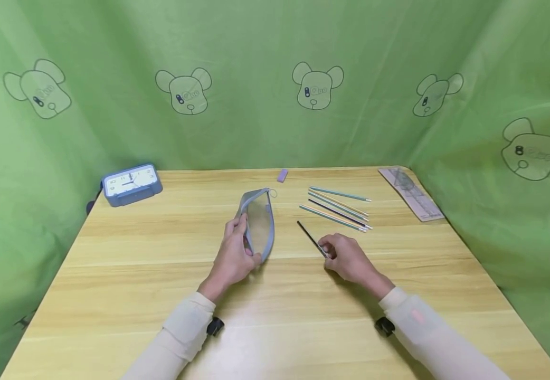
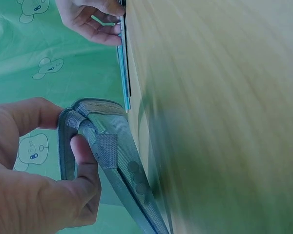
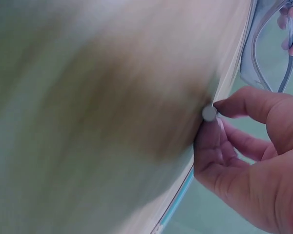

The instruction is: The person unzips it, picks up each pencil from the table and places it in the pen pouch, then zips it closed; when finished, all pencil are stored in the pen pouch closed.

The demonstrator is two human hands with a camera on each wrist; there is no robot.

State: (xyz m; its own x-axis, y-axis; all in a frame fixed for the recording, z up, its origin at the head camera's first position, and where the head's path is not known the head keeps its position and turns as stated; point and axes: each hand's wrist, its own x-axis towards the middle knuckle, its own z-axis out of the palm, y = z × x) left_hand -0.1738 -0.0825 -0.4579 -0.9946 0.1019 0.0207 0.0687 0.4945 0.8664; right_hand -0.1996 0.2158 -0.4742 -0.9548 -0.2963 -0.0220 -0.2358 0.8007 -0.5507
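Observation:
A grey-blue zip pencil pouch (image 1: 259, 224) stands unzipped near the table's middle, its mouth spread toward the right. My left hand (image 1: 234, 252) grips its near-left edge; in the left wrist view the thumb and fingers pinch the rim of the pouch (image 2: 107, 151). To the right, my right hand (image 1: 348, 258) pinches a dark pencil (image 1: 309, 235) by its near end, the far end pointing away toward the left. The right wrist view shows the round end of the pencil (image 3: 209, 113) between thumb and fingers, close to the tabletop. Several pencils (image 1: 334, 208) lie loosely fanned beyond the right hand.
A purple eraser (image 1: 282, 175) lies at the table's back edge. At the back left stands a blue clock (image 1: 132, 184). A pinkish ruler set (image 1: 411, 193) lies along the right edge. Green curtain (image 1: 256, 132) encloses the wooden table (image 1: 137, 285) at the back and sides.

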